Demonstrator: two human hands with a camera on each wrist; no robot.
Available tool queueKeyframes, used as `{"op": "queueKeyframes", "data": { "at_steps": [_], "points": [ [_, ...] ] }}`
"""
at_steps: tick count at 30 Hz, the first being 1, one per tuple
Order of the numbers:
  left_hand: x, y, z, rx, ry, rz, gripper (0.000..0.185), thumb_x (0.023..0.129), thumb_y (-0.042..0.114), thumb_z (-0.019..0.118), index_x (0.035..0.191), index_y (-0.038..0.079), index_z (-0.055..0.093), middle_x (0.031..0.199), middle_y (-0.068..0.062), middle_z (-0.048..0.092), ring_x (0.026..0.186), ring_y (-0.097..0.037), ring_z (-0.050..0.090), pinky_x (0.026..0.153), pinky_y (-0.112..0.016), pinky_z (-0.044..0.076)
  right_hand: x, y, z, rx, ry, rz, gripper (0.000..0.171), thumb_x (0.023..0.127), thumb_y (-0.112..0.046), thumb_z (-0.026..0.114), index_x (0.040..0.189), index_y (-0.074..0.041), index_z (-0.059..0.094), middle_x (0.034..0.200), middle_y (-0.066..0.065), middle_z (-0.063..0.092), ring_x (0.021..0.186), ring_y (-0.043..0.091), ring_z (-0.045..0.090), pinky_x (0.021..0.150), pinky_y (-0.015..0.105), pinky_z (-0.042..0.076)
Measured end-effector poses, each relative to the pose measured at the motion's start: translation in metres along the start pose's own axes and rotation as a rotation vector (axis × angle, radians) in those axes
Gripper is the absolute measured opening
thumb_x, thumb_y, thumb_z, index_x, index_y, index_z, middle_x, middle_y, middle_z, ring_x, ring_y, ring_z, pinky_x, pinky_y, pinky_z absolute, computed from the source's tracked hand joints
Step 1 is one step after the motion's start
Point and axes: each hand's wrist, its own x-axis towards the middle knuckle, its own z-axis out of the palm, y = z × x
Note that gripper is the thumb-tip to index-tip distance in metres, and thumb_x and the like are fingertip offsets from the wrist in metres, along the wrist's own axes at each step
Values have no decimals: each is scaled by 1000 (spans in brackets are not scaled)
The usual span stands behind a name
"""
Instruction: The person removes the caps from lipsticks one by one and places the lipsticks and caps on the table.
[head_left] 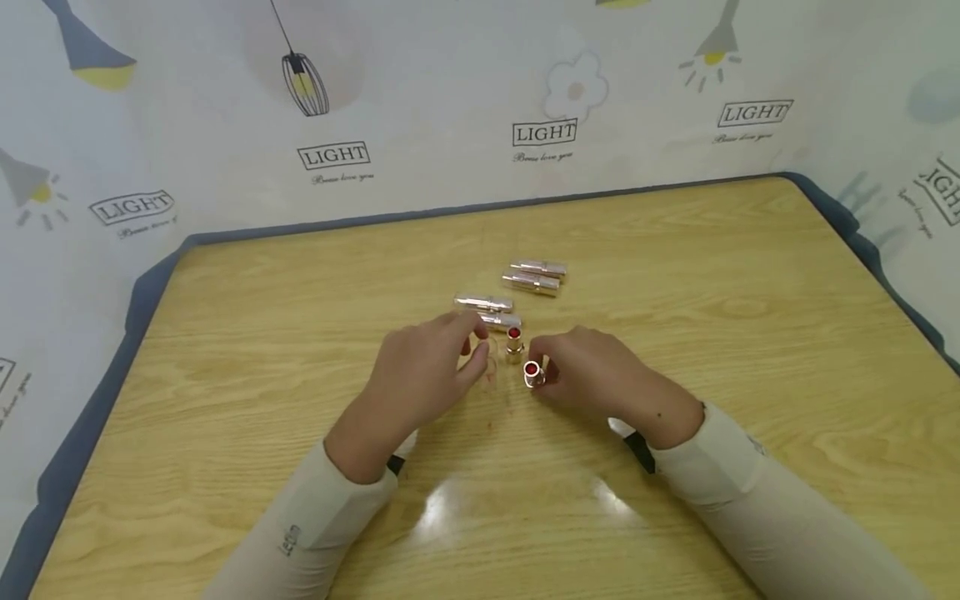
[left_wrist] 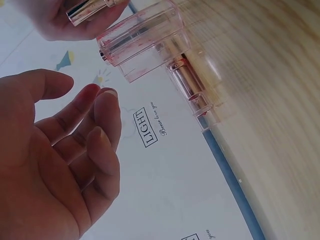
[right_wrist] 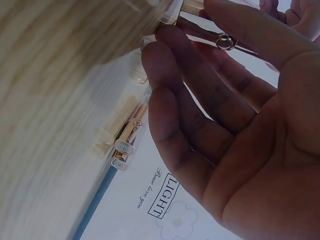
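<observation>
Between finger and thumb my right hand (head_left: 592, 371) pinches an uncapped lipstick (head_left: 533, 374) in a shiny gold case, its red tip facing up. A small ring emblem on the case shows in the right wrist view. Just beyond it a second uncapped lipstick (head_left: 514, 346) stands upright on the table. Clear caps (left_wrist: 145, 40), smeared red inside, stand close to my left hand (head_left: 423, 367). That hand holds nothing; its fingers are loosely bent, with a red smudge on one fingertip (left_wrist: 89, 93).
Two capped lipsticks (head_left: 483, 303) lie just past my left fingers, one partly hidden by them. Another pair of capped lipsticks (head_left: 531, 282) lies farther back. The wood-grain table (head_left: 285, 308) ends at a printed white cloth (head_left: 450, 100) behind and at the sides.
</observation>
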Motion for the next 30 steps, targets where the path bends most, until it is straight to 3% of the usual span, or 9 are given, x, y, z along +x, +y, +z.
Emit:
{"op": "queueKeyframes", "data": {
  "at_steps": [13,17,20,25,28,30],
  "points": [
    [1,3,0,31,19,37,14,99,29,59,104,19,67,80,5,65,45,-6,39,41,-22,28,3,6,2,-36,7,7,16,85,-24,80,92,-19,67,77,-9,65,69,6,59,63,29,49],
    [1,3,1,32,18,32,14,99,30,59,103,19,67,78,5,65,45,-6,39,40,-21,27,1,7,-3,-52,8,26,21,85,-32,80,95,-17,68,85,-5,66,73,10,59,63,31,49],
    [1,3,2,33,17,26,14,99,30,59,103,19,67,77,6,65,45,-7,39,40,-22,28,-2,8,-12,-51,4,36,22,84,-36,80,88,-17,69,89,-3,67,71,13,57,61,30,47],
    [1,5,2,21,-25,7,16,100,31,57,104,20,68,79,6,64,47,-7,42,41,-23,30,-10,12,-22,3,-142,-55,12,87,-25,78,77,-18,74,82,-6,69,66,8,54,61,26,47],
    [0,7,4,17,-35,7,17,100,31,57,105,20,69,81,5,66,48,-6,43,41,-23,32,-13,12,-22,22,-223,-137,3,87,-18,77,87,-16,79,89,-6,72,75,6,61,69,27,51],
    [1,7,4,19,-33,11,18,100,31,57,105,20,69,82,5,66,47,-6,43,41,-23,32,-14,11,-20,9,-222,-193,7,87,-16,77,93,-14,80,93,-5,74,81,7,64,73,28,53]
  ]
}}
